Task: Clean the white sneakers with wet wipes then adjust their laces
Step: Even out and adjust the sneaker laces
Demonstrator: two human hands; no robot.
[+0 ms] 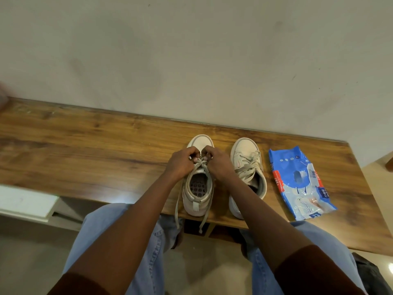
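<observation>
Two white sneakers stand side by side on the wooden table [85,145], toes towards the wall. Over the left sneaker [198,194], my left hand [182,161] and my right hand [215,165] both pinch its laces [201,163] near the lowest eyelets, fingers closed on the strands. Two loose lace ends [177,209] trail down past the heel and over the table's front edge. The right sneaker [247,167] sits untouched with its laces lying slack across the tongue. My right forearm crosses in front of its heel.
A blue wet wipes pack [302,184] lies flat on the table to the right of the sneakers. A plain wall rises right behind the table. My knees in blue jeans [148,262] are under the front edge. A white ledge [25,201] is at lower left.
</observation>
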